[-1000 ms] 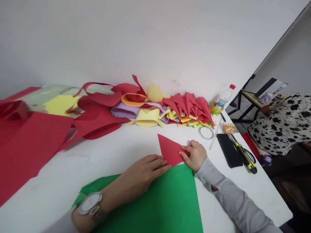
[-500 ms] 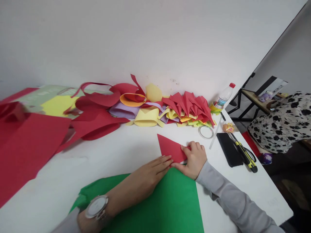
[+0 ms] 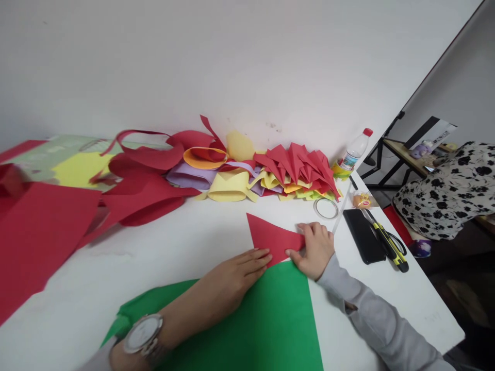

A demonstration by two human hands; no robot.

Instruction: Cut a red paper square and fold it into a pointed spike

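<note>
White table (image 3: 181, 234) under red paper (image 3: 273, 237)

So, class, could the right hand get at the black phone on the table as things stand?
Probably yes: the black phone lies just to the right of the right hand, its face uncovered. The hand would likely have to let go of the red paper first.
</note>
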